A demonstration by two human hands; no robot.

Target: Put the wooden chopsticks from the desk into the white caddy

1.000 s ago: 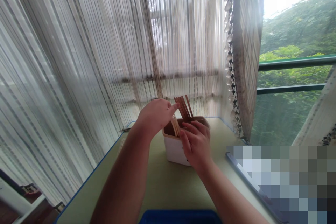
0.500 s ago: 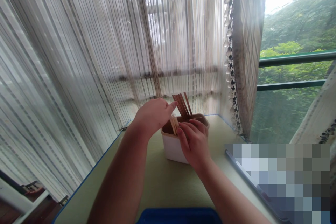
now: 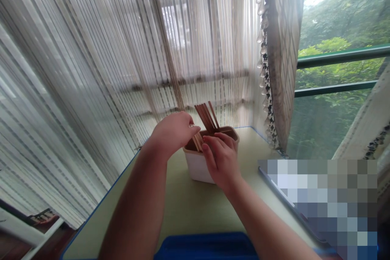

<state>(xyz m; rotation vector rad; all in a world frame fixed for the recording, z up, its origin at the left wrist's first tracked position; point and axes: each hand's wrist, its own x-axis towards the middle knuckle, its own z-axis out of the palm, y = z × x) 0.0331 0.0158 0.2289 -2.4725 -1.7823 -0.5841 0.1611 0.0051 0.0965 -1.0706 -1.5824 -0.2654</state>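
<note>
A white container with a tan rim stands on the table. Several brown chopsticks lean upright in its far part. Nearer the left end, a small bunch of pale wooden sticks rises from the opening. My left hand comes over the left side, its fingers curled and thumb closed on the top of the pale sticks. A whitish bit shows by those fingertips. My right hand is at the front rim, thumb and fingertips close together beside the pale sticks. What it pinches there is hidden.
A blue object sits at the table's near edge. A dark-edged flat object, partly blurred out, lies to the right. Striped sheer curtains hang behind the pale table. A green railing shows through the window.
My left thumb has come down and closed in on the pale sticks. My right hand stays at the front rim. The whole view has shifted slightly.
</note>
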